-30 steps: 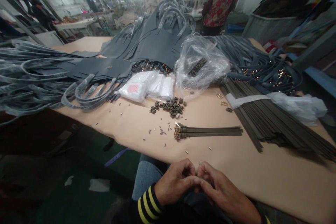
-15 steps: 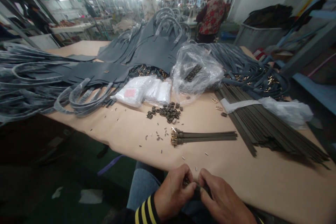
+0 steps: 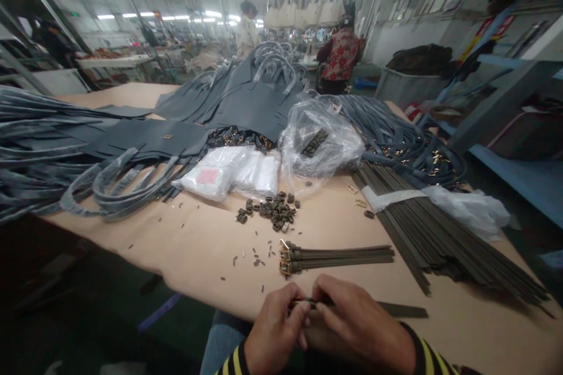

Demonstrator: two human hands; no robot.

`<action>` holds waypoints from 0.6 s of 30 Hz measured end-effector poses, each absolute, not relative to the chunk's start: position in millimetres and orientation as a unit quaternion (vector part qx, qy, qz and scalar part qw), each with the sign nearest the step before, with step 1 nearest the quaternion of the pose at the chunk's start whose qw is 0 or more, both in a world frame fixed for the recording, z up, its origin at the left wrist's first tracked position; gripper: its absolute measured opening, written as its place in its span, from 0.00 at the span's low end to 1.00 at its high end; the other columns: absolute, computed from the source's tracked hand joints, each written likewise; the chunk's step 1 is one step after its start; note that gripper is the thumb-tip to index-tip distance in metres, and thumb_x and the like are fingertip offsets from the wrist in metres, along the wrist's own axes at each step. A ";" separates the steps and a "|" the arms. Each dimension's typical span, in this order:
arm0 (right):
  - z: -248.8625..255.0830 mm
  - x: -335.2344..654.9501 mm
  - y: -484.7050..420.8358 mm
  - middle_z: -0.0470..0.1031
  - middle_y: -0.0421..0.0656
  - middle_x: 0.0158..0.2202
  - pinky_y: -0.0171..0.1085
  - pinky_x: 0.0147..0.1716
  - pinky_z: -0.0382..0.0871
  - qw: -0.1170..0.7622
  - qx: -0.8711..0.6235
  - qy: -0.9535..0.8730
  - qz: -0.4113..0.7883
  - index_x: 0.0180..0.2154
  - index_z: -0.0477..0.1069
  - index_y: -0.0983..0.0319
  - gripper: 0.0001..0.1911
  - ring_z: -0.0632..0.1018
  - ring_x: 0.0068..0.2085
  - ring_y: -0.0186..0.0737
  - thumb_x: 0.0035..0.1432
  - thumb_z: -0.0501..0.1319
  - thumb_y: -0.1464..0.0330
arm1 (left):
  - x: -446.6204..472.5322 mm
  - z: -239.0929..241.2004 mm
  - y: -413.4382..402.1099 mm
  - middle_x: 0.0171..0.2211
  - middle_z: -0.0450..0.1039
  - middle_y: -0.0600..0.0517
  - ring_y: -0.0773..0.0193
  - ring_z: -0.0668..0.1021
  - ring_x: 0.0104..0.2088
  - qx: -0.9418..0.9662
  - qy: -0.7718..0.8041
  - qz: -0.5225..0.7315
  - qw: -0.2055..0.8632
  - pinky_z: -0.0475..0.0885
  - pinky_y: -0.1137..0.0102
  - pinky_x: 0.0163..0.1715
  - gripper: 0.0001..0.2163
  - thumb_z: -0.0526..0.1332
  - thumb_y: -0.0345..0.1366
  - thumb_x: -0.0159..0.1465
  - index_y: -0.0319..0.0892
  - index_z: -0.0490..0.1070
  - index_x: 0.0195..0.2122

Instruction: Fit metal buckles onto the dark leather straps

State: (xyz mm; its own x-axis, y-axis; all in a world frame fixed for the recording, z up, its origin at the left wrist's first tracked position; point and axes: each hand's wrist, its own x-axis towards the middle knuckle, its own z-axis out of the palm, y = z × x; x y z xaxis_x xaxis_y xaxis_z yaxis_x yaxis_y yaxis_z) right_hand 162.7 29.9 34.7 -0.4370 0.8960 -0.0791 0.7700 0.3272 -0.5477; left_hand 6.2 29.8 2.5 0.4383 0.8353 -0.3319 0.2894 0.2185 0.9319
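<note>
Left hand (image 3: pixel 275 325) and right hand (image 3: pixel 360 319), lower centre: fingertips and thumbs of both pinch one olive-brown strap (image 3: pixel 407 309). It lies at the table's near edge; its free end runs out to the right of the right hand (middle portion hidden by that hand).

Surroundings: just beyond the hands, centre, a row of buckled straps (image 3: pixel 343 255), gold buckles at left; overlap prevents an exact count. Above it, one heap of dark strap loops (image 3: pixel 281 208), too many to count. Right of centre: two loose gold buckles (image 3: pixel 360 203), one lone loop (image 3: pixel 369 214), one bundle of long straps (image 3: pixel 422 237) under a white band. Middle: white packets (image 3: pixel 215 173), one pink label, one clear plastic bag (image 3: pixel 325 155). Left: grey handles (image 3: pixel 109 199). Three people in the background: one upper left, two upper centre to right.
</note>
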 end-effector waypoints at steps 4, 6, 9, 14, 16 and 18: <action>31.3 171.0 86.6 0.72 0.44 0.33 0.33 0.35 0.66 0.179 -0.535 -0.800 0.207 0.37 0.65 0.64 0.09 0.73 0.34 0.36 0.53 0.51 0.75 | -0.8 -2.3 36.7 0.19 0.63 0.55 0.68 0.67 0.21 0.628 0.519 0.234 0.530 0.60 0.74 0.23 0.08 0.51 0.36 0.58 0.40 0.61 0.23; 26.3 162.9 112.6 0.72 0.45 0.33 0.34 0.37 0.65 0.175 -0.529 -0.809 0.184 0.35 0.67 0.63 0.09 0.73 0.35 0.37 0.54 0.50 0.75 | -2.4 -4.4 39.4 0.19 0.63 0.54 0.67 0.66 0.23 0.636 0.536 0.233 0.505 0.59 0.74 0.24 0.09 0.51 0.36 0.57 0.40 0.62 0.23; 17.8 142.4 137.2 0.72 0.43 0.33 0.32 0.36 0.64 0.149 -0.503 -0.833 0.175 0.33 0.69 0.61 0.10 0.72 0.36 0.36 0.54 0.51 0.76 | -3.0 -8.8 40.5 0.20 0.63 0.54 0.67 0.65 0.24 0.623 0.550 0.235 0.504 0.59 0.74 0.24 0.09 0.52 0.38 0.57 0.40 0.63 0.23; 9.4 129.6 145.3 0.72 0.45 0.32 0.31 0.30 0.62 0.085 -0.509 -0.843 0.149 0.28 0.70 0.62 0.08 0.73 0.32 0.37 0.51 0.53 0.76 | -2.3 -12.6 40.7 0.19 0.62 0.55 0.67 0.65 0.23 0.591 0.566 0.239 0.522 0.59 0.74 0.24 0.08 0.52 0.38 0.57 0.41 0.63 0.24; 9.6 139.3 145.7 0.72 0.44 0.31 0.31 0.29 0.61 0.064 -0.525 -0.837 0.138 0.27 0.70 0.62 0.07 0.73 0.31 0.37 0.51 0.54 0.73 | -1.8 -12.2 41.2 0.18 0.62 0.55 0.67 0.65 0.22 0.581 0.566 0.243 0.532 0.59 0.74 0.23 0.08 0.52 0.38 0.56 0.41 0.63 0.24; 12.0 157.0 148.3 0.73 0.42 0.28 0.31 0.29 0.61 0.046 -0.546 -0.827 0.125 0.26 0.70 0.61 0.07 0.73 0.30 0.36 0.51 0.55 0.72 | -1.4 -11.8 41.5 0.17 0.61 0.56 0.67 0.65 0.21 0.575 0.562 0.247 0.541 0.60 0.74 0.23 0.09 0.52 0.39 0.56 0.41 0.62 0.23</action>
